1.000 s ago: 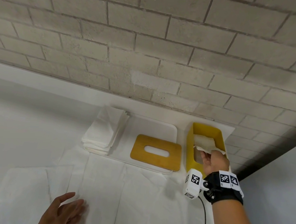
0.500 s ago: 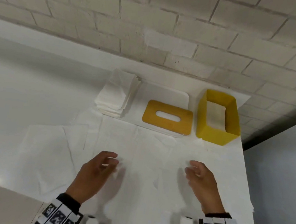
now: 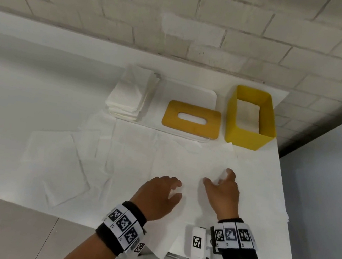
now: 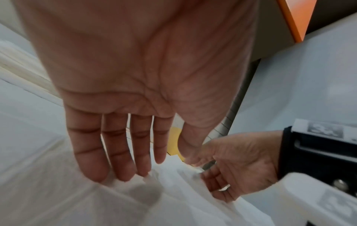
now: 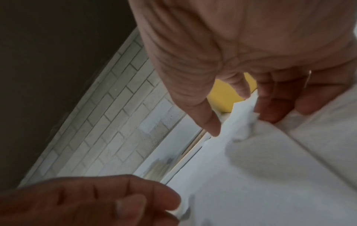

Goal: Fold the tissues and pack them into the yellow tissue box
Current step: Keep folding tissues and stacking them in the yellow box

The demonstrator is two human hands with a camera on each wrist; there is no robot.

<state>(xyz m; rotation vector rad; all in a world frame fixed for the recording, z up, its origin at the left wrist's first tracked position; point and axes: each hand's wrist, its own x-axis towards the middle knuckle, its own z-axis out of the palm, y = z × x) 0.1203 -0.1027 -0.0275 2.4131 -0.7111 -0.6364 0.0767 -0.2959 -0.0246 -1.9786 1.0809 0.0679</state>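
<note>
The open yellow tissue box (image 3: 249,137) stands at the table's back right with a folded tissue (image 3: 247,115) inside. Several unfolded white tissues lie overlapping across the table. Both hands work one tissue (image 3: 192,193) near the front edge. My right hand (image 3: 218,178) pinches a raised edge of it between thumb and fingers, which the right wrist view shows as a bunched tissue edge (image 5: 245,110). My left hand (image 3: 176,188) pinches the same tissue edge (image 5: 181,209) between thumb and fingertips, a short gap left of the right hand (image 4: 204,169).
The box's yellow lid (image 3: 191,119) with an oval slot lies on a white tray (image 3: 192,88) left of the box. A stack of folded tissues (image 3: 131,96) sits on the tray's left end. A brick wall runs behind; the table edge is right of the box.
My right hand left the yellow box, where it had put a folded tissue, and came back to the front. Both hands drew closer together and took hold of a spread tissue.
</note>
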